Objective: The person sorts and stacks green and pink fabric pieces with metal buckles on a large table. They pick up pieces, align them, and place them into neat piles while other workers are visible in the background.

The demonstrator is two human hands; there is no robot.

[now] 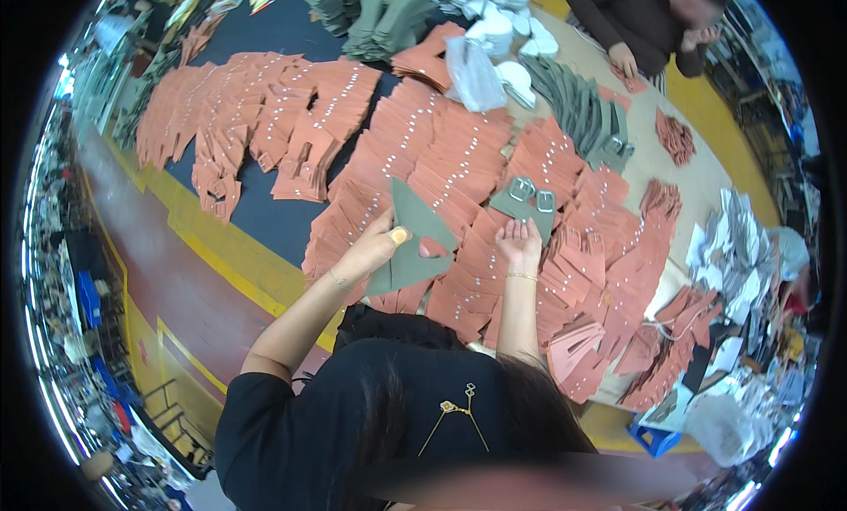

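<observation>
My left hand [375, 244] grips a flat grey-green cut piece [410, 213] with pointed ends and a cut-out opening, through which orange shows. Its thumb, wearing a yellow cover, presses on the piece. To the right, my right hand [519, 244] has its fingertips closed on the lower edge of a smaller grey-green strap piece [506, 206] bearing two silver buckles [522, 189]. Both pieces are above overlapping rows of orange cut pieces [459, 277] dotted with small white marks.
More orange pieces [256, 96] cover a dark surface at the left. Green stacks [388, 21], white pieces [503, 17] and a clear plastic bag [475, 74] lie at the far side. Another person [644, 21] stands across the table at the far right, touching an orange piece.
</observation>
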